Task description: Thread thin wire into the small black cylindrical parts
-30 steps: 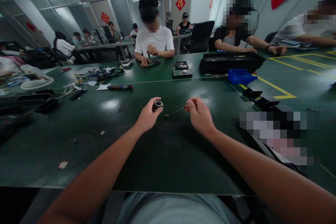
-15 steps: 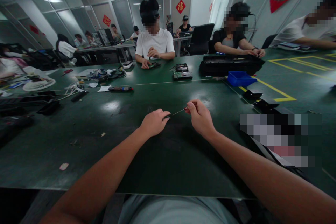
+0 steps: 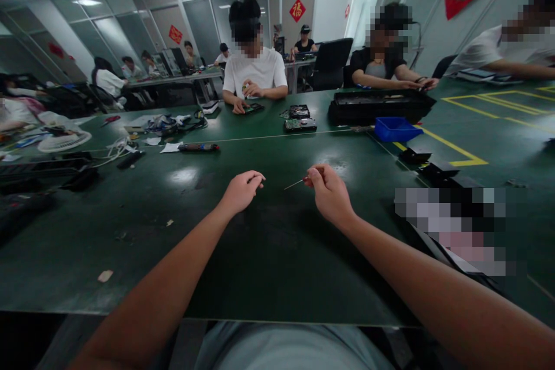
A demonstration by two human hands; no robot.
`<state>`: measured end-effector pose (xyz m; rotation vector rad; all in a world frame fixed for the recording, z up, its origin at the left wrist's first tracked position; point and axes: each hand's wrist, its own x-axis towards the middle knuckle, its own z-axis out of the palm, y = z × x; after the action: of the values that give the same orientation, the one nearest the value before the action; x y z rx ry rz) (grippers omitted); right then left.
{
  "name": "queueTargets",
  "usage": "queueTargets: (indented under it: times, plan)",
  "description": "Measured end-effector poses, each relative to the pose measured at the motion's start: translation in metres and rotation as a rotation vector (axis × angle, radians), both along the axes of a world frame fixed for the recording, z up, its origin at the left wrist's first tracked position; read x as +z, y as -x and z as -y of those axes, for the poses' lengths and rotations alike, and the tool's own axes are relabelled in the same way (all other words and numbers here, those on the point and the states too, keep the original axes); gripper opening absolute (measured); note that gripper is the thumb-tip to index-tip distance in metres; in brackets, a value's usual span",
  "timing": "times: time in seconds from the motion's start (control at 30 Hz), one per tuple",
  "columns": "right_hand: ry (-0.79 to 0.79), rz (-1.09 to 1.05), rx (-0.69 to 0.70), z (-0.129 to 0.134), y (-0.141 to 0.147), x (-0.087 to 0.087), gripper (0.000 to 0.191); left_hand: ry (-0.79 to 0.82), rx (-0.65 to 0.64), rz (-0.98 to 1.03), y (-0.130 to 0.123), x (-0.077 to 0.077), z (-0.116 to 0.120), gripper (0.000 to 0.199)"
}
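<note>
My right hand (image 3: 326, 189) is closed round the red handle of a thin screwdriver (image 3: 295, 184), whose metal shaft points left and slightly down over the green table (image 3: 277, 266). To the left of its tip, my left hand (image 3: 245, 189) hovers with its fingers curled together. Something small and dark may be at those fingertips, but I cannot make it out. A gap lies between the left fingers and the screwdriver tip.
Beyond my hands lie a dark cylindrical tool (image 3: 199, 148), hard drives (image 3: 300, 125), a blue bin (image 3: 396, 129) and a long black housing (image 3: 381, 107). Black brackets (image 3: 437, 171) sit to the right. A person (image 3: 254, 72) works opposite.
My left hand has moved left and slightly away from me, off the screwdriver tip, with the small dark piece no longer clearly visible. My right hand has hardly moved.
</note>
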<state>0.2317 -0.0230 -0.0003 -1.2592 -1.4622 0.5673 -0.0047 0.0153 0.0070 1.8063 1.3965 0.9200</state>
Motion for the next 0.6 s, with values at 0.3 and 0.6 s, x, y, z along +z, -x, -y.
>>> queueTargets:
  times: [0.3, 0.6]
  plan:
    - [0.024, -0.025, 0.022, -0.001, 0.002, 0.000, 0.024, 0.191, 0.321, 0.800, 0.046, 0.023, -0.017, 0.016]
    - [0.030, 0.007, 0.031, 0.001, 0.001, 0.001, 0.024, 0.116, 0.538, 0.919, 0.094, 0.045, -0.020, 0.015]
